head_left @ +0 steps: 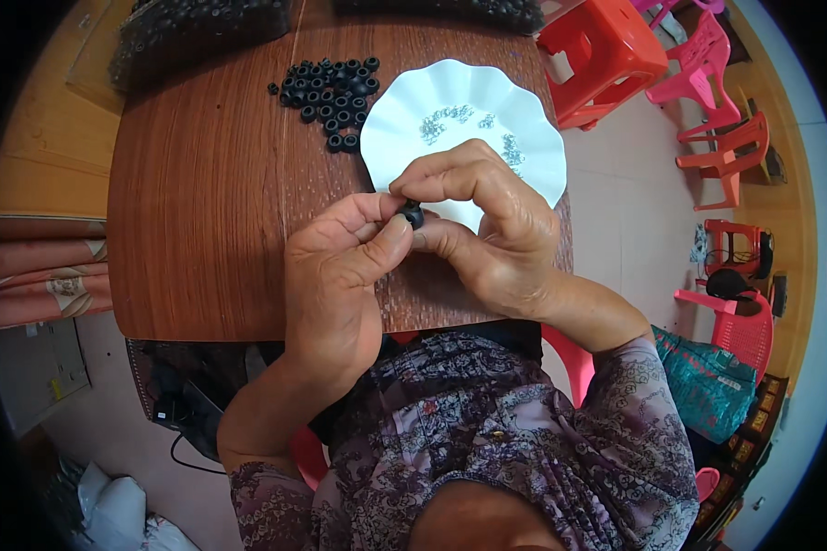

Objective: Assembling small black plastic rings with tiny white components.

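Between my two hands, just off the near rim of a white scalloped plate (pixel 395 119), is a small black rounded part (pixel 413 217) with a hole or neck at its top. My left hand (pixel 345 248) pinches it between thumb and fingers. From the right, my right hand (pixel 487 207) closes on it too, fingertips at its top and thumb by its lower side. Whether the right fingers hold a separate tiny piece is hidden. Small clear or silvery pieces (pixel 447 119) lie scattered on the plate. Left of the plate sits a loose cluster of similar black parts (pixel 326 92).
The brown wood-grain table (pixel 193 211) bears clear bags of dark parts (pixel 198 41) at its far edge. Red stools (pixel 606 60) stand beyond the right side, with pink chairs (pixel 698 69) farther off. A teal bag (pixel 708 386) lies at the lower right.
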